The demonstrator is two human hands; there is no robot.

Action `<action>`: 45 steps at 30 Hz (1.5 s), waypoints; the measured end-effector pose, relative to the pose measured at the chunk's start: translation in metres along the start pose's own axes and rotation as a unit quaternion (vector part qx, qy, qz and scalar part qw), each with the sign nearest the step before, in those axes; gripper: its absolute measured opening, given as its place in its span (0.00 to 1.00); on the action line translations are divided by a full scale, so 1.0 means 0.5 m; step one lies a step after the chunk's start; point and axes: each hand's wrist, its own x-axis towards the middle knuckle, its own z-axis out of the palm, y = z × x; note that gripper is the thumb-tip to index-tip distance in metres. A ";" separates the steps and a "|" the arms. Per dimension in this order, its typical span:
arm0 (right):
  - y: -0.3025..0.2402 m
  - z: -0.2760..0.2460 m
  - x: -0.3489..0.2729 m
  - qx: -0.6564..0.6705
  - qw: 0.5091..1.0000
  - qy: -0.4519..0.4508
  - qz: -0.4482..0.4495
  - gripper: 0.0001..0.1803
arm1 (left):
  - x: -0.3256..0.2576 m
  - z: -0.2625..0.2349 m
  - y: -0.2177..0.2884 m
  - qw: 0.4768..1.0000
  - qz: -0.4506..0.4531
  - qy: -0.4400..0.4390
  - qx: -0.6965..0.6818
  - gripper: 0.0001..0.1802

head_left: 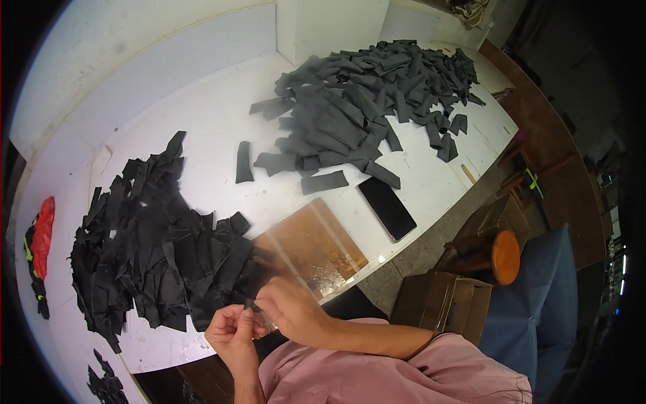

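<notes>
Both hands meet at the near edge of the white table (pixel 202 114); the left hand (pixel 232 333) pinches one end of a small dark strip (pixel 250 306) between thumb and fingers, and the right hand (pixel 289 311) closes on its other end, so the strip is held between the two, just above the table edge; its exact shape is hard to tell. Just beyond the hands lies a black pile (pixel 155 249) of cloth pieces, spread across the left part of the table; a brown board (pixel 313 246) lies just right of it, under a clear sheet; a dark phone (pixel 386 209) lies flat to the right of the board. Farther back sits a grey pile (pixel 370 101) of strips, with a single grey piece (pixel 243 161) apart on its left. A round wooden stool (pixel 505 257) stands beside cardboard boxes (pixel 441 299) on the floor to the right.
</notes>
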 end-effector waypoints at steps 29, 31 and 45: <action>0.043 0.004 -0.022 0.567 0.720 -0.128 0.379 0.10 | 0.001 0.043 -0.010 0.996 0.070 0.060 0.009 0.10; 0.038 -0.003 -0.016 0.423 0.834 -0.142 0.323 0.11 | 0.006 0.034 -0.026 0.992 0.098 0.076 0.011 0.10; -0.022 -0.069 0.020 0.142 0.990 -0.012 0.016 0.02 | -0.021 0.053 0.025 0.972 0.212 -0.053 0.088 0.05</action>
